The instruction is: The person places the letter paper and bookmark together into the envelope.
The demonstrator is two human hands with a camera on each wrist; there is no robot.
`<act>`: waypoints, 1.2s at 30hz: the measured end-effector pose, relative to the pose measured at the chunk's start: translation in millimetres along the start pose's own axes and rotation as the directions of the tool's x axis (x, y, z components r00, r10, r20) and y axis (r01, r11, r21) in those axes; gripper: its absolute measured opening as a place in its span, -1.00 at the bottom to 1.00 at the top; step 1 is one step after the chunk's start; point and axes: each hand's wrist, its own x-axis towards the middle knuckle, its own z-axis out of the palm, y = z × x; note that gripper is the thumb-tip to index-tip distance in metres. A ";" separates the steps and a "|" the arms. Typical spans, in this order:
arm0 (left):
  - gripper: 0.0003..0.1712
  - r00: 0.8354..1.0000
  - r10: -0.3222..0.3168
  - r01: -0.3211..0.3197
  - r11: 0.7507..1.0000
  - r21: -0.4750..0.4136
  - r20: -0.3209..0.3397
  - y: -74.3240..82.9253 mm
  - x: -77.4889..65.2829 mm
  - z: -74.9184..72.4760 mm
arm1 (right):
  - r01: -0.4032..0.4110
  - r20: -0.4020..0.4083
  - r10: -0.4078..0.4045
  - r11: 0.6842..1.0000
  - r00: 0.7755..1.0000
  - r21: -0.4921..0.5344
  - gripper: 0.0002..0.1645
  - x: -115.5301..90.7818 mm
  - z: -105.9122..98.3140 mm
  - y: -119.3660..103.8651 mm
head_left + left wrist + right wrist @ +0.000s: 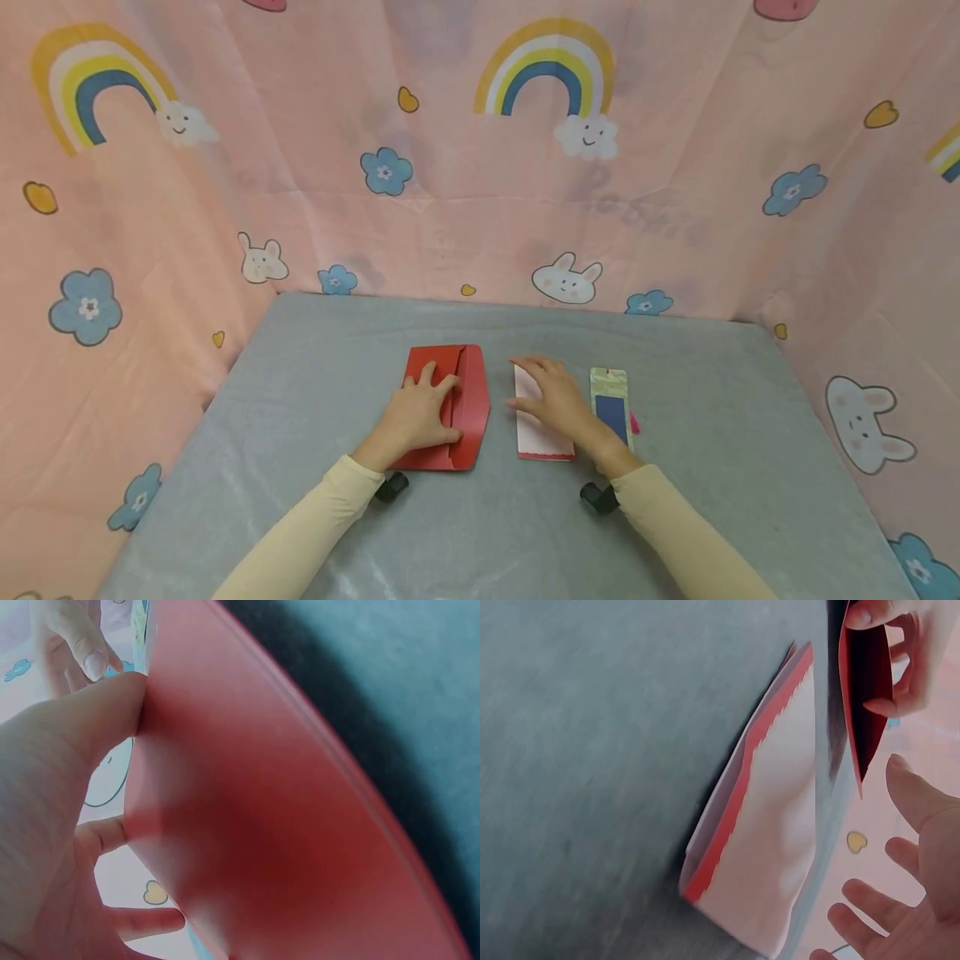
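Observation:
A red envelope (472, 400) lies on the cloth-covered table with its flap to the right. My left hand (420, 414) rests over it, fingers spread, with fingertips and thumb (112, 712) touching it. From the right wrist view, the envelope's dark mouth (870, 690) gapes beneath those fingertips. My right hand (557, 402) hovers with spread, loosely bent fingers over a folded white card or paper with a red jagged border (769, 802). Nothing shows in its grasp, and the head view hides part of the paper under that hand.
Right of the white paper lies a pale gold-green strip with a dark blue panel (609, 408), partly behind the right wrist. A small pink tassel-like bit (634, 423) shows beside it. Pink patterned cloth (450, 225) walls the grey table (330, 358) at back and sides.

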 end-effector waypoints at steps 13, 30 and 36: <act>-0.13 1.000 0.009 -0.009 1.000 -0.026 -0.003 -2.6 -0.1 0.0 | -0.031 -0.015 0.031 0.999 0.999 0.021 -0.21 -9.1 -9.5 19.0; -0.10 1.000 -0.006 0.005 0.998 -0.057 -0.023 -2.5 -2.5 0.9 | -0.127 -0.044 0.125 0.990 0.991 -0.057 -0.30 -17.3 -11.8 27.7; -0.10 1.000 -0.003 0.002 0.999 -0.051 -0.028 -2.3 -2.2 1.2 | -0.158 -0.058 0.154 0.985 0.986 -0.070 -0.34 -18.6 -10.1 29.5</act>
